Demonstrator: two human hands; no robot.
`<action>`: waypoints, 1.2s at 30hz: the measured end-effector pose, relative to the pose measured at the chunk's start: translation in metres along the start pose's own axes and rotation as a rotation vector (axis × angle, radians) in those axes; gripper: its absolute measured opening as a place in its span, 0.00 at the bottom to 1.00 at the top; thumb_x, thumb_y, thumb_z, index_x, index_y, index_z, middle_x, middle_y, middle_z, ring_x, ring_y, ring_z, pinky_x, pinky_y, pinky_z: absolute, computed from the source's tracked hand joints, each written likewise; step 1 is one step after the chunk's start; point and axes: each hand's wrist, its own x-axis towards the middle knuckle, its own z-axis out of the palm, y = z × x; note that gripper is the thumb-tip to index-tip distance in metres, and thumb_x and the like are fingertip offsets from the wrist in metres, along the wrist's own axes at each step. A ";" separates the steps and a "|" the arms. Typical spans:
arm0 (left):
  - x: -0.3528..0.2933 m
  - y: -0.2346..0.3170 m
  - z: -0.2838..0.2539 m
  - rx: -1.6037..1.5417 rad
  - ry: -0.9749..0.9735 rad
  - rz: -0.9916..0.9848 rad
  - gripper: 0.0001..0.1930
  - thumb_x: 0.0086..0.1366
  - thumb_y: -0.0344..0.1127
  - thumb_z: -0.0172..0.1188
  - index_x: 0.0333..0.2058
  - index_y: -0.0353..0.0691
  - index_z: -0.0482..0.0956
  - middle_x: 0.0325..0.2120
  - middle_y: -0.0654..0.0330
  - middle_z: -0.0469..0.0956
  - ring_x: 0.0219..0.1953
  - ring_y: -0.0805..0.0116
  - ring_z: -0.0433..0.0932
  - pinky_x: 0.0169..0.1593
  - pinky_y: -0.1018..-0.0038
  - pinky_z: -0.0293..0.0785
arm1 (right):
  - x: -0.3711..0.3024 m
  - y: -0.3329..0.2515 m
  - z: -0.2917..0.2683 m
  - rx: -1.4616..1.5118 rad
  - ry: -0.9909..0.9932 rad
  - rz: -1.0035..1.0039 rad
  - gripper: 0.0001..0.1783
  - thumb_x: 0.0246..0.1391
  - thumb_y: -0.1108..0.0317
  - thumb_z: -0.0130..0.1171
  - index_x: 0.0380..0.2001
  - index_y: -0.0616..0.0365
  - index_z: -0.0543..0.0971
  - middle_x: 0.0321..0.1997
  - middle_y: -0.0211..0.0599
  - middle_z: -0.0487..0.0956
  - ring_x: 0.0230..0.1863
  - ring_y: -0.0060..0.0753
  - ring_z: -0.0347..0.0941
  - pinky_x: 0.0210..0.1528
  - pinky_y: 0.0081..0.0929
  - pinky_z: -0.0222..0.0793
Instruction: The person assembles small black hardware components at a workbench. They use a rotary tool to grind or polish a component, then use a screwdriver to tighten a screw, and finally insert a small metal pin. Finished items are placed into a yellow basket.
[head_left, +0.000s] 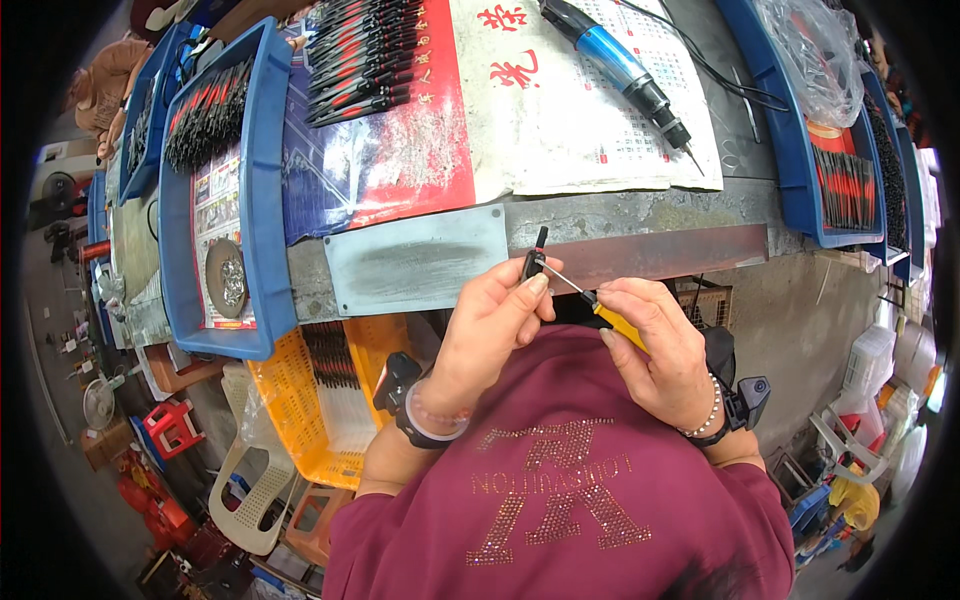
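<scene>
Between the thumb and fingers of my left hand (482,338) is a small black-and-red tool piece (534,264), held tilted near the bench's front edge. My right hand (662,352) grips a screwdriver (625,330) with a yellow and black handle. Its thin metal shaft points up and left, and the tip meets the black piece or lies just in front of it; I cannot tell which. Both hands are closed, in front of the maroon shirt. Many similar black-and-red pieces (365,60) lie in rows at the far left of the bench.
A blue power screwdriver (618,65) with a cable lies on paper sheets. Left is a blue tray (275,270) holding black-and-red pieces and a round dish (226,282) of small metal parts. A yellow crate (285,395) stands below. Blue bins (800,195) line the right.
</scene>
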 end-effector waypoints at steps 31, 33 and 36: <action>0.007 -0.033 0.010 1.145 0.350 0.664 0.11 0.64 0.23 0.54 0.45 0.31 0.71 0.26 0.43 0.75 0.28 0.41 0.77 0.28 0.56 0.71 | -0.013 0.020 0.020 0.318 0.098 0.279 0.12 0.56 0.76 0.58 0.43 0.67 0.79 0.27 0.38 0.80 0.25 0.25 0.76 0.28 0.21 0.72; 0.008 -0.035 0.010 1.198 0.372 0.699 0.10 0.65 0.24 0.53 0.45 0.31 0.71 0.26 0.45 0.75 0.26 0.45 0.77 0.28 0.59 0.71 | -0.013 0.022 0.017 0.594 0.082 0.561 0.11 0.59 0.75 0.55 0.43 0.67 0.79 0.31 0.35 0.81 0.25 0.19 0.74 0.30 0.18 0.71; 0.011 -0.036 0.010 1.156 0.378 0.690 0.09 0.68 0.28 0.51 0.45 0.32 0.72 0.23 0.51 0.75 0.22 0.58 0.75 0.26 0.68 0.70 | -0.011 0.024 0.003 1.075 -0.046 0.864 0.13 0.60 0.74 0.55 0.47 0.66 0.76 0.33 0.35 0.80 0.30 0.19 0.74 0.34 0.18 0.71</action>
